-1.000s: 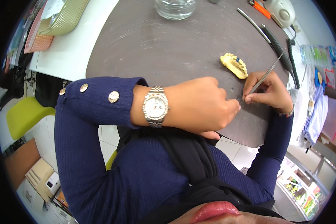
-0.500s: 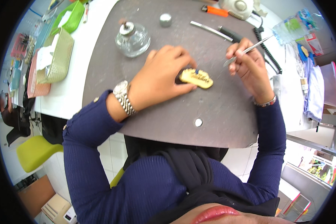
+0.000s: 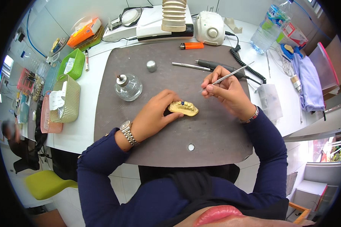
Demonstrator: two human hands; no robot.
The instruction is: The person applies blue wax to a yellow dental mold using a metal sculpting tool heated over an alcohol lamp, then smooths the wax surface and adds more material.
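A yellow plaster dental cast [image 3: 188, 110] with one dark blue tooth lies on the grey-brown work mat [image 3: 159, 145]. My left hand [image 3: 155, 113] grips the cast's left end, thumb on the near side and fingers on the far side. To the right, above the mat, my right hand [image 3: 229, 92] pinches a thin metal carving instrument [image 3: 231, 74], its upper end slanting up to the right. The instrument's lower tip is hard to make out beside the fingertips. Beyond that hand lie a dark handpiece [image 3: 218, 66] and a second metal instrument [image 3: 189, 66].
A glass spirit lamp [image 3: 129, 89] and its metal cap [image 3: 151, 66] stand left on the mat. At the back are an orange lighter [image 3: 192, 45], a white control box [image 3: 209, 28] with coiled cord, and a ribbed hose [image 3: 174, 15]. Baskets [image 3: 70, 98] line the left; a water bottle [image 3: 269, 28] stands right.
The view has tilted up, showing more of the table's back. My left fingers have closed round the cast, having been looser about it. The right hand still holds the instrument.
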